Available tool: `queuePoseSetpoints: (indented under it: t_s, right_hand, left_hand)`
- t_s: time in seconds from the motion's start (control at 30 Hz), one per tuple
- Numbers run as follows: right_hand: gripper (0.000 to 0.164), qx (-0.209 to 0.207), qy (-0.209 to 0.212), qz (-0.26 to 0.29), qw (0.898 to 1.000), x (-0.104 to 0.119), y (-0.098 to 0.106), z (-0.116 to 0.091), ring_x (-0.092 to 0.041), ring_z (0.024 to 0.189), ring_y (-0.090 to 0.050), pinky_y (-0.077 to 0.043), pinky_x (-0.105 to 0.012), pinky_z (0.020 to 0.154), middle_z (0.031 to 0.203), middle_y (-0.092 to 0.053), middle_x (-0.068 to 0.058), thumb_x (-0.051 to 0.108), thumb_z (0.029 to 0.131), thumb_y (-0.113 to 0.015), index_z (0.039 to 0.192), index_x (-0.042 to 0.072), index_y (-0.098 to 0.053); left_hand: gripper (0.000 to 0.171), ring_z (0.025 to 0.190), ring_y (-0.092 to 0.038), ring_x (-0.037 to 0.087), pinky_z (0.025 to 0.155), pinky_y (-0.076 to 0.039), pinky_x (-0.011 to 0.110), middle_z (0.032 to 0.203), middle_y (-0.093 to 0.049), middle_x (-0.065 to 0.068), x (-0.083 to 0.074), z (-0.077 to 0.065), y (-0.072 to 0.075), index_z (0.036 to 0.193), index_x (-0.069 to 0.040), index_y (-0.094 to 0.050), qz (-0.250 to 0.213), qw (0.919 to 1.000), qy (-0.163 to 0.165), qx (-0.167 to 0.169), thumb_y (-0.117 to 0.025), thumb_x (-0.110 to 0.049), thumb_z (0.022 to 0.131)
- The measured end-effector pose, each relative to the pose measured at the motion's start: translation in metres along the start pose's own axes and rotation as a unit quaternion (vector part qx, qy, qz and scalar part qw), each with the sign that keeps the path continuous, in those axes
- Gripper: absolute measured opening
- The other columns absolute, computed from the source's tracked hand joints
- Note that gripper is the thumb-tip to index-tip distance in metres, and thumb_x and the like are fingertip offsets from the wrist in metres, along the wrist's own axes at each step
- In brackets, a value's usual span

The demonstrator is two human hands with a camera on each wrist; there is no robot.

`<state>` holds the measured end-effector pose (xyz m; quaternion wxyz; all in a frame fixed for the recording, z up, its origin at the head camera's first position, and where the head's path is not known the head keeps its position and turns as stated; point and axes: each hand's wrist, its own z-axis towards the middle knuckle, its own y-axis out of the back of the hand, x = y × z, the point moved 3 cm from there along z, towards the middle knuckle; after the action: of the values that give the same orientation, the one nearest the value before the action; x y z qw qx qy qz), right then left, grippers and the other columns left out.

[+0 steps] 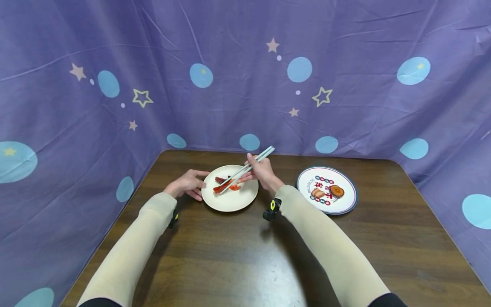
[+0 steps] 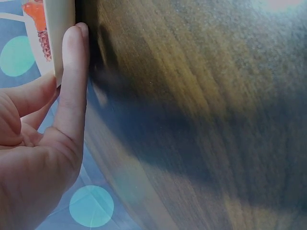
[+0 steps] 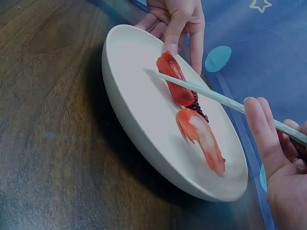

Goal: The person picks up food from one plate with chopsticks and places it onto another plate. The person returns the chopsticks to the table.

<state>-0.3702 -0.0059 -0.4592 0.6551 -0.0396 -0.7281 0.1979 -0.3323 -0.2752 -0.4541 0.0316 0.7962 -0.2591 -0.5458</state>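
Observation:
A cream plate [image 1: 230,204] stands on the table, bearing a glossy red piece of food [image 3: 173,76], an orange-and-white shrimp [image 3: 206,143] and a dark red, bumpy piece [image 3: 198,108]. At its left edge my left hand [image 1: 187,184] grips the rim, thumb over the top and fingers at the outer side. My right hand [image 1: 262,170] holds a pair of pale green chopsticks [image 3: 216,96] above the plate's right side. Their tips reach to the red piece. In the right wrist view one chopstick crosses over that piece; whether they pinch it, I cannot tell.
To the right stands a white plate [image 1: 304,181] with a blue rim and red lettering. On it are a round brown piece [image 1: 337,191] and a beige piece [image 1: 318,193]. A purple curtain [image 1: 238,111] hangs behind the brown wooden table [image 1: 230,256].

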Motion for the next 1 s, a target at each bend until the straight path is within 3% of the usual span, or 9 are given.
queuePoseSetpoints:
  t_s: [0.2,0.67,1.0]
  right_hand:
    - [0.038,0.0,0.002,-0.007,1.0,-0.0006,-0.0021,-0.0006,-0.028,0.054,-0.072,-0.067,-0.045,0.06,0.073,-0.067,-0.023,0.025,0.113,-0.053,0.103,-0.011,-0.06]
    - [0.05,0.013,-0.001,-0.032,0.999,0.0001,-0.0044,-0.0031,-0.026,0.055,-0.072,-0.067,-0.044,0.062,0.074,-0.067,-0.021,0.027,0.112,-0.055,0.122,-0.022,-0.056]
    - [0.053,0.031,0.004,-0.019,0.999,0.0033,0.0008,-0.0015,-0.029,0.057,-0.073,-0.067,-0.046,0.062,0.074,-0.069,-0.024,0.03,0.112,-0.055,0.12,-0.023,-0.055]
  left_hand:
    - [0.066,0.067,-0.072,0.024,0.067,-0.069,0.042,0.099,-0.068,0.023,-0.0003,-0.0014,-0.0001,0.164,0.003,-0.028,0.001,1.0,0.0,0.0,-0.051,0.007,0.102]
    - [0.068,0.065,-0.072,0.023,0.064,-0.069,0.04,0.095,-0.07,0.023,0.0025,0.0019,0.0014,0.164,0.004,-0.026,0.002,1.0,-0.002,0.003,-0.051,0.008,0.101]
    - [0.067,0.066,-0.072,0.023,0.065,-0.069,0.041,0.096,-0.07,0.024,0.0022,0.0024,0.0008,0.164,0.002,-0.027,0.002,1.0,0.005,0.003,-0.051,0.008,0.102]
